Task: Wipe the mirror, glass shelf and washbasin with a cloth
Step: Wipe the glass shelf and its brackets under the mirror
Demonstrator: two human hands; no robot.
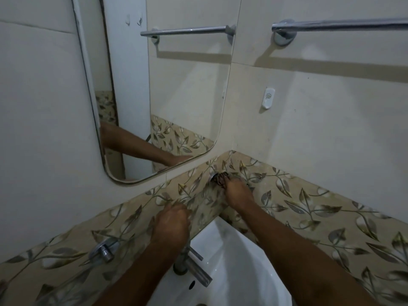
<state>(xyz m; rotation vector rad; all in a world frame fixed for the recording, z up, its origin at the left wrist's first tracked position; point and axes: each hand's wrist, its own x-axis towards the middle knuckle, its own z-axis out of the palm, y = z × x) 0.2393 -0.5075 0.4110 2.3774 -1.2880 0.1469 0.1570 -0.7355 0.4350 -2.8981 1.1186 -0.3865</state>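
Observation:
A clear glass shelf (205, 202) spans the tiled corner above the white washbasin (234, 248). My right hand (237, 193) grips a dark patterned cloth (220, 180) and presses it against the far end of the shelf, right beside a chrome shelf bracket (212, 176). My left hand (172, 221) rests on the near part of the shelf, fingers bent downward, holding nothing that I can see. The mirror (176, 96) hangs on the left wall and reflects an arm and the towel bar.
A chrome tap (194, 272) stands at the basin's back edge under my left wrist. A second shelf bracket (103, 250) sits on the leaf-patterned tile band at the left. A towel bar (340, 26) and a small white hook (269, 97) are on the right wall.

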